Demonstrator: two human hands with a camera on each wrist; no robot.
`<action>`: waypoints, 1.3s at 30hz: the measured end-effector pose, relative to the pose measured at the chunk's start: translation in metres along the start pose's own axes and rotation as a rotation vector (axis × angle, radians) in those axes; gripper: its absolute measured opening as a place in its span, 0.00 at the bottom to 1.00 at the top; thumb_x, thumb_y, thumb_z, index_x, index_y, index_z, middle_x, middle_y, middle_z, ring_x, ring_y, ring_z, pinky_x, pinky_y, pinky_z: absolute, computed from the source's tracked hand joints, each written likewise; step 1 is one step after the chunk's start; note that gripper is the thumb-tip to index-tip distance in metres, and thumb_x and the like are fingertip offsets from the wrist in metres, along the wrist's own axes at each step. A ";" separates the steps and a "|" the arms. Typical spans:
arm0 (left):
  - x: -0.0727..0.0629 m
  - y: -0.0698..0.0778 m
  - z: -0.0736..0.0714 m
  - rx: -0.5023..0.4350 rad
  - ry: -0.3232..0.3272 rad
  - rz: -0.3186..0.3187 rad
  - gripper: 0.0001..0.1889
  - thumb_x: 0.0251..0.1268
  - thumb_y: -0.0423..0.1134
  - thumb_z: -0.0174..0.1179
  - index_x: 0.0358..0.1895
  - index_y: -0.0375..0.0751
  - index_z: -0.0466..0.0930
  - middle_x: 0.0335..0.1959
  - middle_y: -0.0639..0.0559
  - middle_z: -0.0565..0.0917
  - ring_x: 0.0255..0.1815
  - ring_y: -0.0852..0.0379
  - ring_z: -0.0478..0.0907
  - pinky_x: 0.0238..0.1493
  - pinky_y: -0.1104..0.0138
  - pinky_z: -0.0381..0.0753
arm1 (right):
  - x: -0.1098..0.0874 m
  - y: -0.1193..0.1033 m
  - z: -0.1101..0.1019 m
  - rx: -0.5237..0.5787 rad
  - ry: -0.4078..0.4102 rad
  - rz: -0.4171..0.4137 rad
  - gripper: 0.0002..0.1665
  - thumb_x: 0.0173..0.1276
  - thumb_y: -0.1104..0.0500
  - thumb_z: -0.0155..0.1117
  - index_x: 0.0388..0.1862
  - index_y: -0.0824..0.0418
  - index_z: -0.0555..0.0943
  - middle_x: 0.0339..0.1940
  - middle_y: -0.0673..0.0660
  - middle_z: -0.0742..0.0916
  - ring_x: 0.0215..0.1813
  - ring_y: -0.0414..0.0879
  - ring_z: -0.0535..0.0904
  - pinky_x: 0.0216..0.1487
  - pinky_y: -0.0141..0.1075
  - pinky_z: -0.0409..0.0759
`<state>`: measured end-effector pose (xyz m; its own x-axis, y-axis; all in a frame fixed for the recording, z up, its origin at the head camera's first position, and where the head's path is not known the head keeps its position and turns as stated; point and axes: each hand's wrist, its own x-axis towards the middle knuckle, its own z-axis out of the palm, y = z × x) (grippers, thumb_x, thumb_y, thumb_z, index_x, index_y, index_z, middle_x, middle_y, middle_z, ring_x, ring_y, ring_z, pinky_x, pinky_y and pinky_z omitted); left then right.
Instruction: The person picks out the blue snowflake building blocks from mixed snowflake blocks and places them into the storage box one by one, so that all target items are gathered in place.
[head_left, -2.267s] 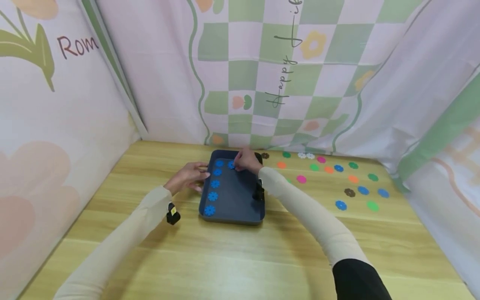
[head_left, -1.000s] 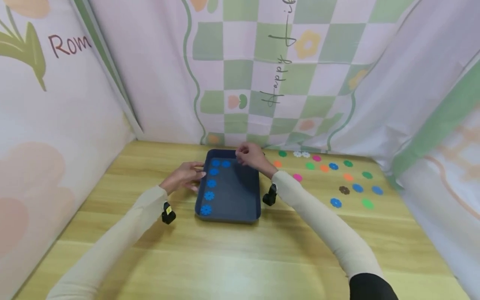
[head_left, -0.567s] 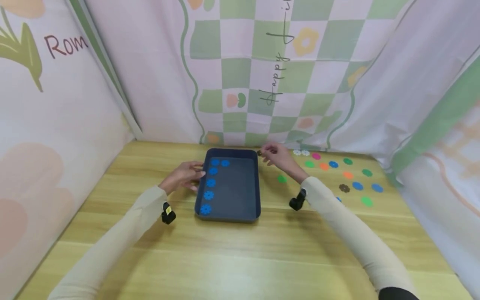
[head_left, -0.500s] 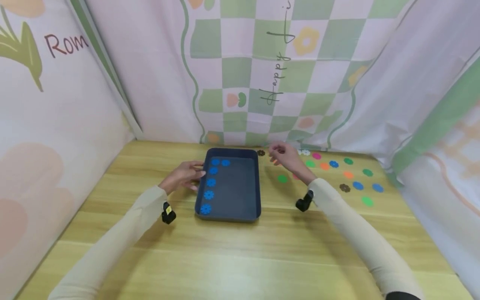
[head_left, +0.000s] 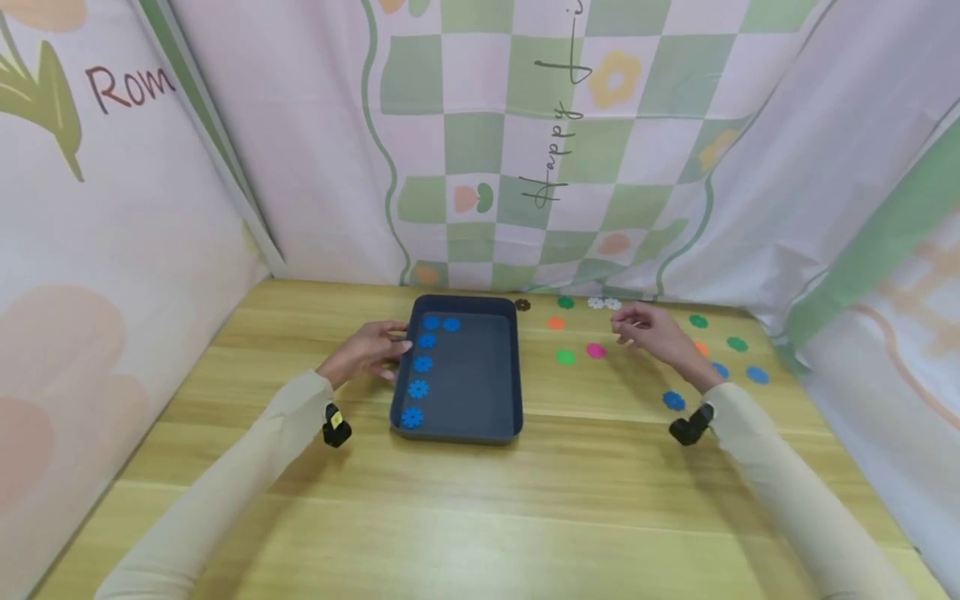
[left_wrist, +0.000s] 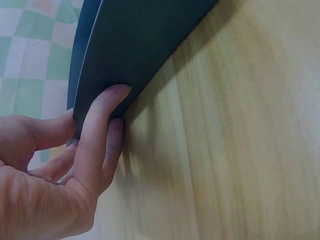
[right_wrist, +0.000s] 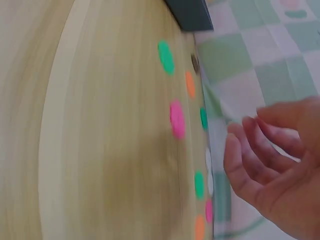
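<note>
A dark blue-grey tray [head_left: 476, 375] stands on the wooden table. Blue flower-shaped pieces [head_left: 423, 364] form a column along its left side, with one more beside the column's far end. My left hand [head_left: 367, 354] touches the tray's left wall; in the left wrist view, its fingertips [left_wrist: 117, 92] lie against the outer wall and right at the rim. My right hand [head_left: 652, 333] hovers over the scattered pieces at the right, fingers loosely bent, nothing visible in them. Close by it are white flower pieces [head_left: 604, 303] and a pink piece [head_left: 595, 351].
More flat pieces lie right of the tray: a brown one [head_left: 522, 305], an orange one [head_left: 555, 322], a light green one [head_left: 566, 357], and several blue and dark green ones, such as a blue flower piece [head_left: 673, 401]. A patterned curtain [head_left: 510, 167] hangs behind the table.
My right hand has left a blue flower piece at the tray's far end beside the column, then moved right, out over the loose pieces. My left hand stays at the tray's left wall.
</note>
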<state>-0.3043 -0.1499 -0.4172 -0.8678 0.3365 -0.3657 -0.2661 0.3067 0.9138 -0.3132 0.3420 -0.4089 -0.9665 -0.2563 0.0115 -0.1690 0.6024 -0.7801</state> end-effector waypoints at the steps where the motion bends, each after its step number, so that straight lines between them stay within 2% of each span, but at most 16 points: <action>1: 0.000 0.000 0.000 0.000 -0.001 0.001 0.33 0.84 0.34 0.51 0.84 0.33 0.49 0.80 0.26 0.60 0.71 0.31 0.74 0.35 0.66 0.92 | -0.003 0.004 -0.004 -0.012 -0.015 -0.010 0.21 0.83 0.62 0.57 0.64 0.77 0.73 0.56 0.76 0.82 0.46 0.45 0.86 0.47 0.39 0.92; 6: 0.001 0.000 -0.001 0.008 0.002 -0.002 0.33 0.84 0.34 0.51 0.84 0.33 0.49 0.80 0.26 0.60 0.70 0.32 0.74 0.36 0.65 0.93 | -0.017 0.017 -0.023 -0.135 -0.127 -0.094 0.19 0.79 0.68 0.60 0.63 0.77 0.74 0.53 0.73 0.84 0.50 0.54 0.85 0.47 0.37 0.90; 8: 0.001 -0.001 -0.001 0.006 0.003 -0.003 0.33 0.84 0.34 0.51 0.84 0.34 0.50 0.80 0.26 0.61 0.69 0.32 0.75 0.37 0.65 0.93 | -0.022 0.020 -0.030 -0.172 -0.179 -0.105 0.18 0.77 0.68 0.63 0.61 0.76 0.76 0.52 0.71 0.85 0.49 0.55 0.85 0.46 0.34 0.88; 14: 0.001 -0.001 -0.001 -0.002 0.003 0.001 0.33 0.84 0.35 0.52 0.84 0.34 0.50 0.80 0.27 0.61 0.70 0.32 0.75 0.37 0.65 0.92 | -0.044 0.019 -0.044 -0.239 -0.322 -0.020 0.21 0.74 0.62 0.69 0.58 0.74 0.76 0.52 0.67 0.85 0.54 0.58 0.84 0.51 0.39 0.88; 20: 0.001 -0.002 -0.002 -0.004 0.007 0.004 0.33 0.84 0.34 0.51 0.84 0.33 0.50 0.80 0.26 0.60 0.70 0.31 0.74 0.37 0.65 0.93 | -0.063 0.020 -0.043 -0.296 -0.405 0.059 0.26 0.68 0.57 0.76 0.57 0.70 0.76 0.49 0.62 0.83 0.49 0.51 0.80 0.44 0.34 0.85; 23: 0.002 -0.002 -0.002 0.002 0.008 -0.005 0.33 0.84 0.34 0.51 0.84 0.33 0.50 0.80 0.27 0.60 0.70 0.32 0.75 0.37 0.65 0.92 | -0.068 0.022 -0.038 -0.298 -0.397 0.062 0.24 0.65 0.60 0.77 0.53 0.69 0.76 0.44 0.60 0.82 0.45 0.49 0.78 0.42 0.34 0.84; 29: 0.001 0.000 -0.002 -0.009 0.021 -0.031 0.33 0.84 0.36 0.53 0.84 0.37 0.52 0.81 0.30 0.62 0.70 0.36 0.76 0.36 0.67 0.92 | -0.070 0.022 -0.029 -0.409 -0.310 0.056 0.18 0.64 0.59 0.78 0.45 0.65 0.79 0.39 0.56 0.84 0.42 0.47 0.78 0.41 0.36 0.81; 34: 0.000 0.000 -0.003 -0.003 0.006 -0.004 0.33 0.84 0.36 0.52 0.84 0.33 0.51 0.80 0.27 0.61 0.65 0.39 0.80 0.37 0.67 0.92 | -0.067 0.022 -0.022 -0.376 -0.295 0.079 0.15 0.67 0.57 0.76 0.38 0.63 0.79 0.33 0.53 0.83 0.36 0.44 0.77 0.34 0.33 0.81; 39: 0.002 -0.003 -0.003 -0.009 0.012 -0.007 0.32 0.84 0.35 0.52 0.84 0.34 0.52 0.79 0.29 0.64 0.65 0.36 0.80 0.37 0.66 0.92 | -0.059 0.019 -0.014 -0.384 -0.292 0.024 0.15 0.67 0.55 0.77 0.34 0.61 0.78 0.29 0.50 0.81 0.29 0.39 0.72 0.29 0.30 0.75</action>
<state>-0.3066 -0.1527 -0.4204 -0.8709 0.3236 -0.3699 -0.2757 0.3012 0.9128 -0.2622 0.3790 -0.4154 -0.8859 -0.4069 -0.2228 -0.2589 0.8322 -0.4903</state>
